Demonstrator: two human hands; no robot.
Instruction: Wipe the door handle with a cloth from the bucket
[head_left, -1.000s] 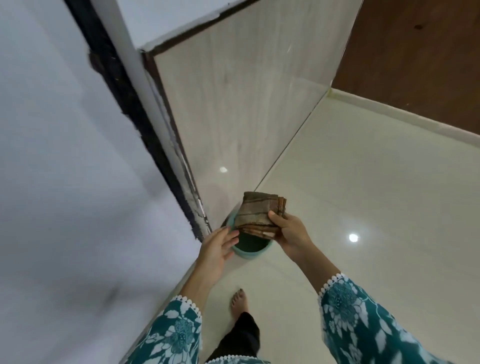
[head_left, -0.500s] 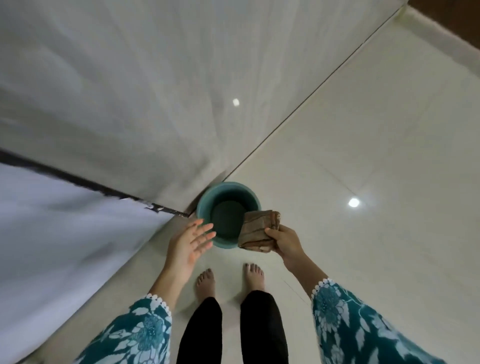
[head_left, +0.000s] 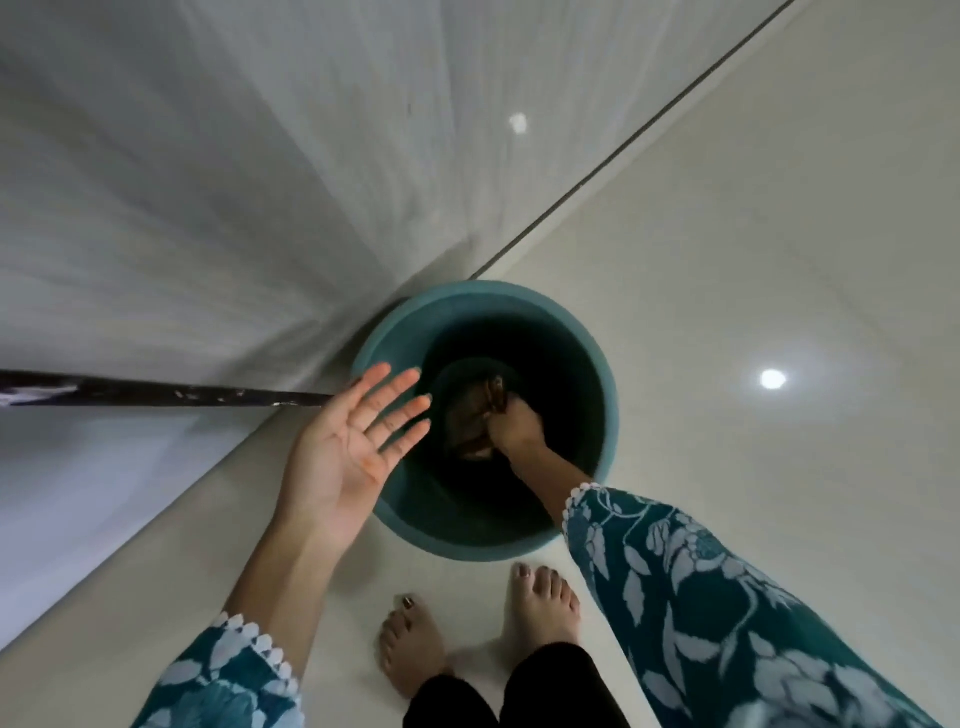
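A teal bucket stands on the pale floor against the wall, right in front of my bare feet. My right hand reaches deep inside it and grips a folded brown cloth near the dark bottom. My left hand hovers over the bucket's left rim, palm up, fingers spread, holding nothing. No door handle is in view.
A light wall panel rises at the left behind the bucket, with a dark door-frame edge running along it. Glossy floor tiles with a dark grout line stretch to the right. My feet stand just short of the bucket.
The view has tilted down from the door frame to the bucket. My right hand carried the cloth from above the rim down into the bucket. My left hand opened wider.
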